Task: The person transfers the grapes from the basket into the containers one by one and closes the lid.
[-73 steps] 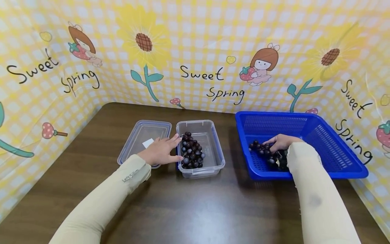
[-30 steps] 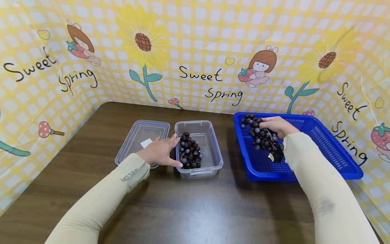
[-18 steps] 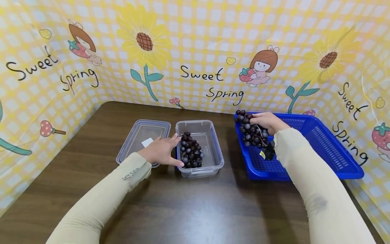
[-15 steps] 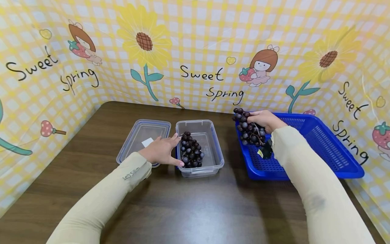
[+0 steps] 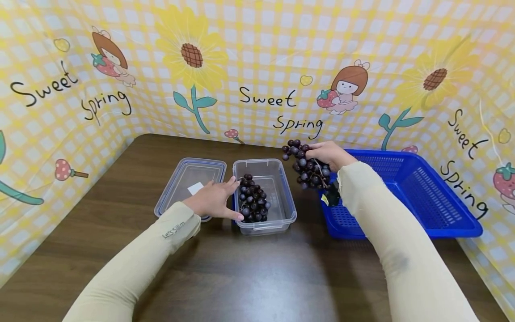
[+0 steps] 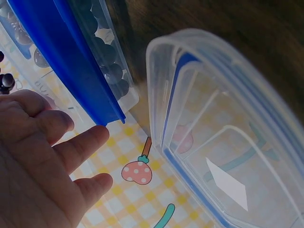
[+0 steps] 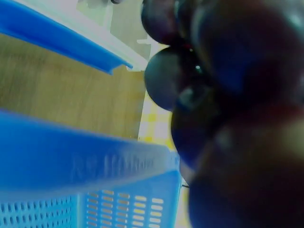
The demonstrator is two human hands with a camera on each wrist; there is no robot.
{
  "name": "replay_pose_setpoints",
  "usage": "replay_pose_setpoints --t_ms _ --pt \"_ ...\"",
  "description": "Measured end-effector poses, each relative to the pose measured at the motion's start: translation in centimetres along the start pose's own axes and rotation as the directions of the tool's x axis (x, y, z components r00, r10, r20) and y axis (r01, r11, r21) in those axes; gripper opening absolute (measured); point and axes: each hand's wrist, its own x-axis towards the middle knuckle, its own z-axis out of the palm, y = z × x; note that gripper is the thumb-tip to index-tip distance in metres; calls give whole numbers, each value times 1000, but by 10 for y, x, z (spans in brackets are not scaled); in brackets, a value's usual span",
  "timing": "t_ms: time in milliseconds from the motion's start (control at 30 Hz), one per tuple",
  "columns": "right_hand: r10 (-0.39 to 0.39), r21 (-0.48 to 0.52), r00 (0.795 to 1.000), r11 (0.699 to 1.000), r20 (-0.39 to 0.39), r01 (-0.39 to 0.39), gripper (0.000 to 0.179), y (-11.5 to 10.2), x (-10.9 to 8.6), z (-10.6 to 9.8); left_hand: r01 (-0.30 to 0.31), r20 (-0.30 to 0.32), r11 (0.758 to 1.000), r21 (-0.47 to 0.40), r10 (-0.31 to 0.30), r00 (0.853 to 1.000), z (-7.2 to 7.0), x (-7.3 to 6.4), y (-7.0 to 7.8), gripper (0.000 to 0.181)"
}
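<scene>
A bunch of dark purple grapes (image 5: pixel 310 167) hangs from my right hand (image 5: pixel 331 154), which grips it from above, over the left rim of the blue basket (image 5: pixel 426 192). Those grapes (image 7: pixel 228 95) fill much of the right wrist view and hide the fingers. With fingers spread, my left hand (image 5: pixel 215 200) rests at the left side of the clear plastic container (image 5: pixel 281 197); in the left wrist view a fingertip touches its blue side clip (image 6: pixel 90 71). A second bunch of grapes (image 5: pixel 253 201) lies in the container's left half.
A clear lid (image 5: pixel 181 179) with a blue seal and a white label lies left of the container, partly under my left hand. The brown table (image 5: pixel 257 273) ends at a yellow checked cloth (image 5: pixel 257 53) behind. A black tag (image 5: pixel 332 196) dangles below the held grapes.
My right hand has lifted the grape bunch out of the blue basket and carried it left to the basket's edge. My left hand stays at the container.
</scene>
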Motion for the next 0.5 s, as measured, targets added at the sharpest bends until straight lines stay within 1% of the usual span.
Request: replay_pose_setpoints --t_ms 267,400,500 --pt "-8 43 999 999 32 7 58 -9 9 19 -1 -2 1000 -7 1 1000 0 -1 0 103" --pt "-22 99 999 995 34 18 58 -14 14 31 -1 -1 1000 1 1 1000 0 -1 1 102" --pt "-28 132 999 991 21 25 58 -18 17 41 2 2 1000 1 -2 1000 0 -2 1 102"
